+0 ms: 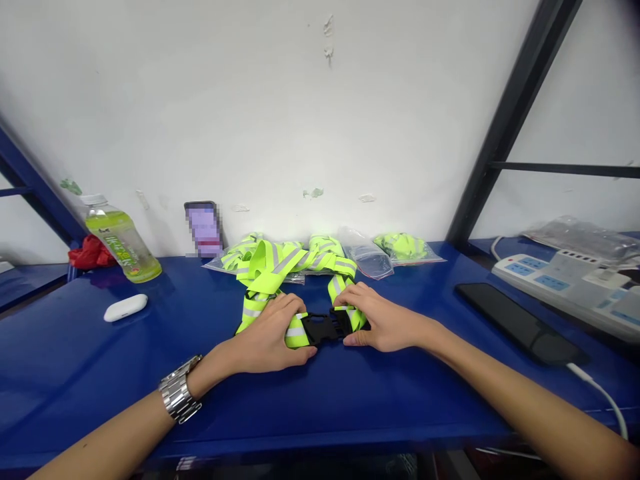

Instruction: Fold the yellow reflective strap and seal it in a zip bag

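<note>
Two halves of a black buckle (323, 328) meet between our hands, midway along the worktop (260, 413) and set back from its front edge; we cannot tell whether they are latched. Our left hand (270, 337) has its fingers closed around the reflective strap (286, 261) at the buckle's left half, while our right hand (387, 321) pinches the right half. The strap loops toward the back edge, where we see a bagged bundle (403, 246). A bottle (124, 245) stands near the back left corner.
</note>
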Action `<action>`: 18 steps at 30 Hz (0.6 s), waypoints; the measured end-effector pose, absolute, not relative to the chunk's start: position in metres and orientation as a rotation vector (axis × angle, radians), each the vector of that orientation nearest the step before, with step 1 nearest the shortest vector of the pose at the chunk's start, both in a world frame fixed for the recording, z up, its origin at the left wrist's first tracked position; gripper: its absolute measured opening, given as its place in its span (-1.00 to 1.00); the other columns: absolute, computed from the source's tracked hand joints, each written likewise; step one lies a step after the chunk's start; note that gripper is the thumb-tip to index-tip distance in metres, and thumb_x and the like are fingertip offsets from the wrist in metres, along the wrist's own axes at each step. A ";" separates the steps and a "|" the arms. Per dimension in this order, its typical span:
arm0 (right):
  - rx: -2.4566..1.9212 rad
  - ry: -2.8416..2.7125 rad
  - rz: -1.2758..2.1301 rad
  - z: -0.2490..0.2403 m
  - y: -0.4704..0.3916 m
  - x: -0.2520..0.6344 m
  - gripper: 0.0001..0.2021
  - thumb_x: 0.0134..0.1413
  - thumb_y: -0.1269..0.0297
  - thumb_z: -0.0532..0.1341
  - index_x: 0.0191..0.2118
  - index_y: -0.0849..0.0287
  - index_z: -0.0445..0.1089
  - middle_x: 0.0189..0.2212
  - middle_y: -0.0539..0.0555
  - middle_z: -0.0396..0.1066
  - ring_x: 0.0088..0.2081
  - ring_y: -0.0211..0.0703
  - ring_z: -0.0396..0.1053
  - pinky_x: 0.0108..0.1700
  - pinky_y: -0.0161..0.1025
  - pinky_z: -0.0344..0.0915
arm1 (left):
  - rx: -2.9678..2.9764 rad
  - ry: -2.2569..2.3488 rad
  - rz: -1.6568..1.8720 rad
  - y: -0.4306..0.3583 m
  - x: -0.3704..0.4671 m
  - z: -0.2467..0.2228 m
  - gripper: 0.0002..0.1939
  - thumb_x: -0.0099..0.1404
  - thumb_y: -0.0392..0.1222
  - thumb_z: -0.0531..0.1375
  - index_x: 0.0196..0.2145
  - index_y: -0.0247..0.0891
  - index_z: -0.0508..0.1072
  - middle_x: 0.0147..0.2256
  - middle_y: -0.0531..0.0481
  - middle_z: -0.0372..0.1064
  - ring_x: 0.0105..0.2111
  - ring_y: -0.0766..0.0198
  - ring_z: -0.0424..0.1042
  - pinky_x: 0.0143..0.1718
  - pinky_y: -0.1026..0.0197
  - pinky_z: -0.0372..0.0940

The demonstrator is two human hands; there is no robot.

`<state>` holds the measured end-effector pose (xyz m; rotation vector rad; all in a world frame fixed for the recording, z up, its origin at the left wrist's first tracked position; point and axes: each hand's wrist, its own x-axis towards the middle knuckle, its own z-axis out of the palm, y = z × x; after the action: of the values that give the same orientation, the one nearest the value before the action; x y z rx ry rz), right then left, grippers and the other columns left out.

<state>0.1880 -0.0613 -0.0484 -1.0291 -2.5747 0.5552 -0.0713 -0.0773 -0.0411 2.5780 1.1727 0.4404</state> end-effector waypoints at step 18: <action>-0.917 -2.421 0.465 -0.041 -0.061 0.201 -0.44 0.06 0.01 0.24 0.14 0.10 0.17 -0.01 0.18 0.28 0.03 0.07 0.20 0.14 0.13 0.10 | 2.392 1.244 0.670 -0.072 -0.074 -0.039 -0.53 0.09 0.01 0.29 -0.09 -0.21 0.32 -0.10 -0.06 0.34 -0.13 0.11 0.37 -0.08 0.07 0.28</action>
<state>0.2007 -0.0611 -0.0410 -0.9166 -2.4213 0.4654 -0.0742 -0.0723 -0.0392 2.3916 1.2444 0.6703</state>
